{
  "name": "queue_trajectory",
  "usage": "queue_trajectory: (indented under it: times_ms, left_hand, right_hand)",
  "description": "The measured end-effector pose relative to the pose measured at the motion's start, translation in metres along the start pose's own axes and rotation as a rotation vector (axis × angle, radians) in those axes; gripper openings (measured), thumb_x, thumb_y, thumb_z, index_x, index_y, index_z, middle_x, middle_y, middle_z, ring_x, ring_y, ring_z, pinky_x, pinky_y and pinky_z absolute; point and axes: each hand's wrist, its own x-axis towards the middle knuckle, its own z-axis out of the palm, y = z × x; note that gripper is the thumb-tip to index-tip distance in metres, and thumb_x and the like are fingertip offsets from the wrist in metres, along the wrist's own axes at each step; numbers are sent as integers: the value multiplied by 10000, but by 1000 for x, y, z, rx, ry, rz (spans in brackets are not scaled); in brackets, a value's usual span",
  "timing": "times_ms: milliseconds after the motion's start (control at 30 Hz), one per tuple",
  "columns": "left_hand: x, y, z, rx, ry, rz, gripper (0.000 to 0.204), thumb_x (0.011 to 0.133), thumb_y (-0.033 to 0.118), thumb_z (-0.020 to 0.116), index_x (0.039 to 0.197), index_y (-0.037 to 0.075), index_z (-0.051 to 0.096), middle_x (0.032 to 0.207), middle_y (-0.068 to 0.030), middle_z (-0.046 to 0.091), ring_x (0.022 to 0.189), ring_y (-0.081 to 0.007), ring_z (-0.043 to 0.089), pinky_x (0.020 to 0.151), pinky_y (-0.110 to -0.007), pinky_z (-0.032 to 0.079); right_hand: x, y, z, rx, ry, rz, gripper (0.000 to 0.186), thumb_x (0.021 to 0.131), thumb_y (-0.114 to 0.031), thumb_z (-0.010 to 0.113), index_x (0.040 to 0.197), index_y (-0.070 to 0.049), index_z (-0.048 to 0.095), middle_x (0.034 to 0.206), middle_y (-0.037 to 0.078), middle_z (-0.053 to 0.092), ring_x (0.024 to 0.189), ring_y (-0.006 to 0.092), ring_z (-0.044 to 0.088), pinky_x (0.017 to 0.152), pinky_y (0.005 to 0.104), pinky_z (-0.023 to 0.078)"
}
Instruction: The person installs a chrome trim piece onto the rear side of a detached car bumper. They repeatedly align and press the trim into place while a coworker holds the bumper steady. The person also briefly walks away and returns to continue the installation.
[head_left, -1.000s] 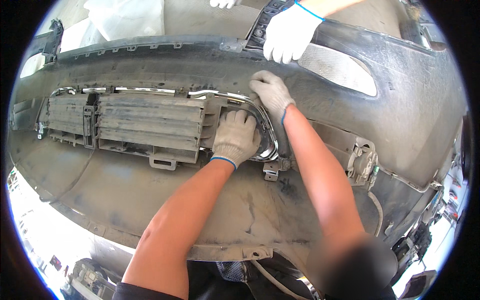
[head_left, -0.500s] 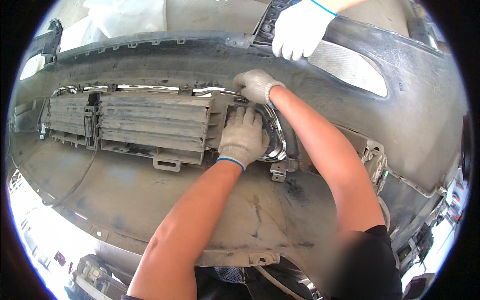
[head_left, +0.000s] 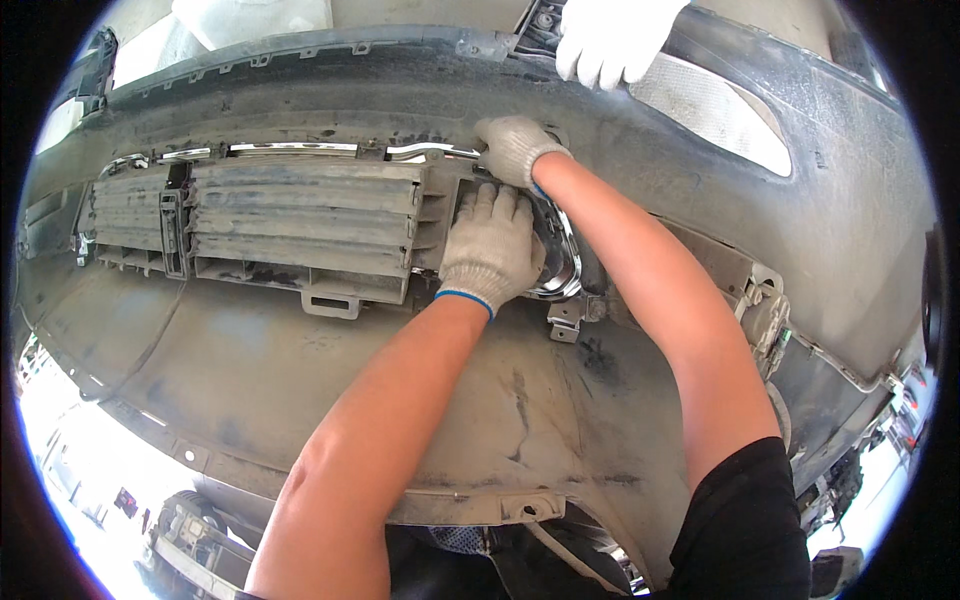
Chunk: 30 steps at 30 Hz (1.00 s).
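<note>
A dusty car bumper (head_left: 400,390) lies with its inner side up, and a slatted grille shutter (head_left: 300,215) sits in its middle. My left hand (head_left: 490,240), in a grey knit glove, lies with fingers stretched flat on the right end of the grille assembly. Just above and right of it, my right hand (head_left: 520,150), gloved too, has its fingers curled at the upper edge, by the end of a chrome trim strip (head_left: 420,152). What those fingers grip is hidden. A chrome surround (head_left: 570,265) curves down beside my left hand.
At the top, another person's white-gloved hand (head_left: 615,45) rests on the bumper's far edge, next to an opening (head_left: 710,115). A metal bracket (head_left: 565,322) sticks out below the chrome surround. Clear plastic sheeting (head_left: 250,20) lies beyond the far edge. A wheeled part (head_left: 190,530) stands lower left.
The bumper and the other person's hand appear slightly higher in the view. Both my hands keep nearly the same places on the grille assembly.
</note>
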Motion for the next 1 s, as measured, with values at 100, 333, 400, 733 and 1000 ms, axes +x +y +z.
queue_trajectory:
  times_ms: [100,333,400,733,1000]
  left_hand:
    - [0,0,-4,-11,-31,-14,508,864,276,581,1279,-17,594,1388,-204,551,1334,-380,487,1120,-485,401]
    - [-1,0,0,-32,13,-2,510,865,271,576,1284,-21,586,1438,-207,526,1339,-384,488,1135,-491,391]
    - [-1,-1,0,-36,11,-1,513,867,273,574,1288,-21,583,1445,-207,522,1345,-384,484,1138,-494,389]
    - [-2,-1,2,-24,-8,-13,527,869,273,570,1309,-18,567,1453,-200,514,1366,-380,466,1136,-497,392]
    - [-1,-1,-3,-64,-49,-37,506,858,275,583,1277,-10,588,1435,-194,521,1362,-379,466,1127,-494,395]
  right_hand:
    - [-2,-5,-1,-44,-19,31,324,868,-225,612,1112,-42,723,1158,220,698,1108,377,653,967,453,508]
    - [-5,7,-22,28,-136,-57,322,867,-253,591,1064,-55,752,1098,210,717,1052,378,679,935,452,523]
    - [-3,10,-22,61,-160,-82,316,867,-260,578,1068,-93,757,1093,178,727,1053,363,677,921,444,517]
    - [26,-2,-11,-213,-335,-159,352,896,-189,539,1176,-58,709,1169,208,702,1075,378,672,925,467,524]
    - [-20,-20,-39,-381,-298,-210,337,933,-170,555,1228,-32,638,1190,216,679,1128,379,649,948,471,536]
